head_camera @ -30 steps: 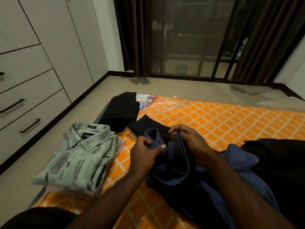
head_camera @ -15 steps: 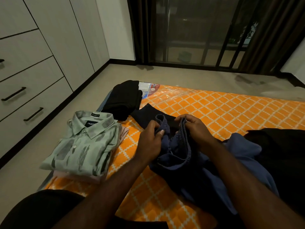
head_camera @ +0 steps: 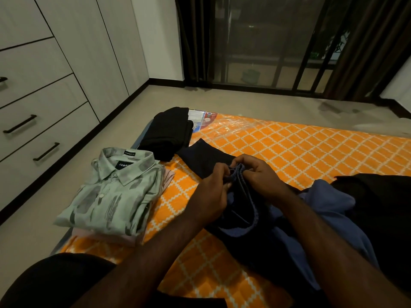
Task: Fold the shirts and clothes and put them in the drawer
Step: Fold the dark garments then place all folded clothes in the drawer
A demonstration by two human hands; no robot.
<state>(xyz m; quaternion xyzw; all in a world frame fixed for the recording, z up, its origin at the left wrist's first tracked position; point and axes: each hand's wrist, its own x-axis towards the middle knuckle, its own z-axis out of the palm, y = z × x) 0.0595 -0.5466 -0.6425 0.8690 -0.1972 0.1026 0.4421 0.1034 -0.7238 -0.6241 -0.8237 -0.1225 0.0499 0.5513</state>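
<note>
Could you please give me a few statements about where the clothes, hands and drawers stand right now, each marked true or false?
1. Both the left hand and the right hand grip the blue shirt. True.
2. The green patterned shirt lies unfolded. False: it lies folded on a pink garment.
3. A drawer stands open. False: all visible ones are closed.
4. Folded black clothes lie beyond the green shirt. True.

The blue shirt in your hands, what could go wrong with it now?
The crumpled blue shirt is pinched only at its top edge by the left hand and right hand, so the loose bulk might bunch or fold crooked. Spreading it could also nudge the folded pale green patterned shirt, which lies at the edge of the orange quilted mattress.
</note>
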